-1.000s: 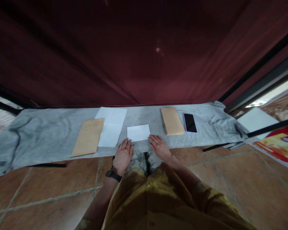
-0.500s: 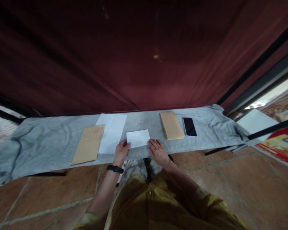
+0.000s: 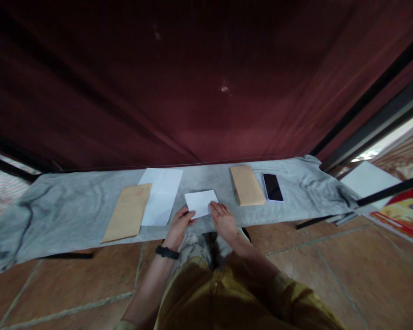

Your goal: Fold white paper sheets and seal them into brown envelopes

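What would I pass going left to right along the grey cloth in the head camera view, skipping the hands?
Flat brown envelope, large white sheet, small white paper, thick brown packet, dark-screened phone.

One view serves here, from a camera worn on the person's head, looking forward and steeply down. The shirt [image 3: 199, 293] is closest, filling six o'clock. The fingers [image 3: 219, 210] come into sight farther off, just below the centre towards six. The worktop [image 3: 206, 176] spans the frame broadly, from past eight round to three. Beyond it, a dark red curtain [image 3: 192, 105] takes up twelve o'clock; floor [image 3: 89, 284] shows at eight and four.
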A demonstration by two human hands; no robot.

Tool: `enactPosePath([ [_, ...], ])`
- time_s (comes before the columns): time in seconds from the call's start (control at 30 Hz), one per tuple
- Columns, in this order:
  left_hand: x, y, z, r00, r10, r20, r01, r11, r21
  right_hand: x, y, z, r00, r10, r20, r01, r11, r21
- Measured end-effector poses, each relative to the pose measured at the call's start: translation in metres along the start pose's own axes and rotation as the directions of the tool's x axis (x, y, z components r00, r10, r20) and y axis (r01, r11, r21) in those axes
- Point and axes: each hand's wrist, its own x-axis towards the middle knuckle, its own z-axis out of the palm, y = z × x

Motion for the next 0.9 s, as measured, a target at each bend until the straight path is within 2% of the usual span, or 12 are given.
enactPosePath([
  [0.1, -0.005, 0.005, 0.003, 0.998, 0.033, 0.059, -0.025, 0.991, -0.129, 0.006, -0.001, -0.009, 0.999, 0.037, 0.014, -0.038, 0.997, 0.069],
  [0.17, -0.005, 0.006, 0.004, 0.997, 0.045, 0.066, -0.033, 0.985, -0.171, 0.010, 0.001, -0.015, 0.991, 0.131, 0.003, -0.129, 0.976, 0.178],
  [0.23, -0.004, 0.004, 0.003, 0.998, 0.061, 0.032, -0.055, 0.983, -0.172, 0.014, 0.004, -0.020, 0.973, 0.232, -0.016, -0.220, 0.941, 0.256],
  [0.3, -0.003, 0.000, 0.002, 0.997, 0.075, -0.031, -0.079, 0.985, -0.152, 0.019, 0.007, -0.022, 0.932, 0.358, -0.060, -0.308, 0.866, 0.393],
  [0.33, -0.002, -0.002, 0.002, 0.996, 0.073, -0.054, -0.080, 0.987, -0.138, 0.021, 0.008, -0.022, 0.900, 0.431, -0.069, -0.339, 0.789, 0.513],
  [0.37, -0.002, -0.005, 0.002, 0.996, 0.066, -0.061, -0.074, 0.989, -0.127, 0.023, 0.008, -0.022, 0.859, 0.510, -0.047, -0.357, 0.662, 0.659],
  [0.43, -0.002, -0.009, 0.005, 0.999, 0.042, -0.029, -0.045, 0.992, -0.117, 0.026, 0.006, -0.020, 0.785, 0.614, 0.083, -0.339, 0.314, 0.887],
  [0.5, -0.003, -0.012, 0.009, 1.000, 0.020, 0.020, -0.018, 0.992, -0.129, 0.024, 0.001, -0.018, 0.751, 0.622, 0.222, -0.308, 0.033, 0.951],
  [0.53, -0.004, -0.013, 0.013, 0.999, 0.012, 0.042, -0.006, 0.990, -0.138, 0.022, -0.002, -0.018, 0.737, 0.618, 0.272, -0.300, -0.062, 0.952],
  [0.6, -0.007, -0.015, 0.020, 0.997, -0.007, 0.072, 0.017, 0.989, -0.145, 0.017, -0.009, -0.016, 0.720, 0.608, 0.335, -0.291, -0.173, 0.941],
  [0.7, -0.009, -0.017, 0.029, 0.997, -0.010, 0.081, 0.021, 0.991, -0.131, 0.010, -0.019, -0.012, 0.721, 0.580, 0.379, -0.312, -0.216, 0.925],
  [0.9, 0.001, -0.021, 0.031, 0.998, 0.055, 0.024, -0.053, 0.996, -0.069, 0.000, -0.016, -0.003, 0.770, 0.501, 0.396, -0.390, -0.122, 0.913],
])
